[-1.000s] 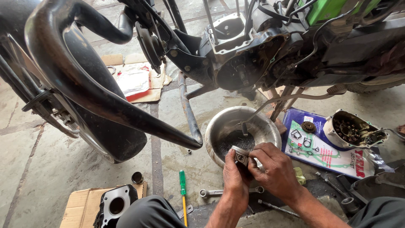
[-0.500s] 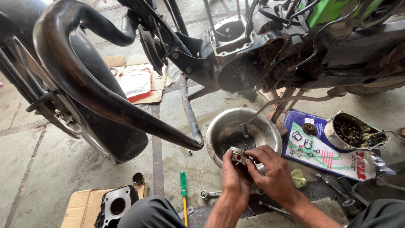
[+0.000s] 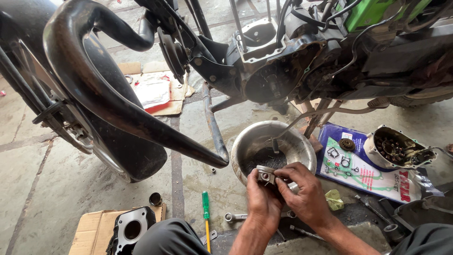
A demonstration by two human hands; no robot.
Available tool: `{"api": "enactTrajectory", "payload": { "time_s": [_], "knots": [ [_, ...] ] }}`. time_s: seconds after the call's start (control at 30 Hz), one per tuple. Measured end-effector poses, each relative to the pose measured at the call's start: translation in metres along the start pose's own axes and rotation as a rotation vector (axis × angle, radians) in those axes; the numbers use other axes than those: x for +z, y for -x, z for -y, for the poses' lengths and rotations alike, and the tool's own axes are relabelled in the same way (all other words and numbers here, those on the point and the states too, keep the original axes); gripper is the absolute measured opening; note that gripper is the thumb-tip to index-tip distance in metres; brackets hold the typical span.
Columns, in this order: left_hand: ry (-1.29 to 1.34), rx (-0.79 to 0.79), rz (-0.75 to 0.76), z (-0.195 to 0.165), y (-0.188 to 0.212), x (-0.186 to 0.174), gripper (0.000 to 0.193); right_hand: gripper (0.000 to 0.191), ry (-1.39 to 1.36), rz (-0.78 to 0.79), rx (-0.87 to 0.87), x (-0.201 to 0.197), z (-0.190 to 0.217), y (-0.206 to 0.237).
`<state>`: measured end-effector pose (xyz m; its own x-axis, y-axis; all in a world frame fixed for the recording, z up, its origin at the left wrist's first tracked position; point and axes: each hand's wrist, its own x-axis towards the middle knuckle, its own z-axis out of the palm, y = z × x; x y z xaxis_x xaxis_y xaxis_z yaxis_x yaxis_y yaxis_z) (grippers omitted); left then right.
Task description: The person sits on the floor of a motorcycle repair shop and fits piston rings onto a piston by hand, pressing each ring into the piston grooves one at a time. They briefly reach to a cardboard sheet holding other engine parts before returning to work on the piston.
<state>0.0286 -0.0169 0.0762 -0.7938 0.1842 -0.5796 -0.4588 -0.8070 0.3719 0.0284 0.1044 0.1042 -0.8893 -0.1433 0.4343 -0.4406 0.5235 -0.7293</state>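
2 hands: the left hand [image 3: 262,200] and the right hand [image 3: 304,193], both gripping 1 piston [image 3: 265,175]. 1 steel bowl [image 3: 245,144] on the floor beyond them. 1 motorcycle, with 1 exhaust pipe [image 3: 108,101], 1 rear wheel [image 3: 127,151] and 1 open engine [image 3: 269,71]. 1 engine cover [image 3: 398,148] lying with its inside upward. 1 gasket pack [image 3: 363,172], with 1 small gear [image 3: 347,144] on it. 1 green-handled screwdriver [image 3: 206,215]. 1 spanner [image 3: 236,216] close to the left wrist. 1 cylinder block [image 3: 130,229] on 1 cardboard sheet [image 3: 92,226]. 1 yellow rag [image 3: 334,199]. 1 more cardboard sheet [image 3: 177,92] farther off, with 1 red-and-white packet [image 3: 153,92] on it.
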Motion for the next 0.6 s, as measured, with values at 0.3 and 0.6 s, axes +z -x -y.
{"api": "enactTrajectory", "payload": {
  "time_s": [0.3, 0.6],
  "knots": [
    [-0.448, 0.251, -0.126, 0.009, -0.007, -0.008, 0.055, 0.014, 0.051, 0.172, 0.152, -0.014, -0.014, -0.016],
    [-0.493, 0.192, -0.129, 0.008, 0.007, 0.006, 0.053, 0.009, 0.247, 0.131, -0.025, -0.016, -0.011, -0.018]
  ]
}}
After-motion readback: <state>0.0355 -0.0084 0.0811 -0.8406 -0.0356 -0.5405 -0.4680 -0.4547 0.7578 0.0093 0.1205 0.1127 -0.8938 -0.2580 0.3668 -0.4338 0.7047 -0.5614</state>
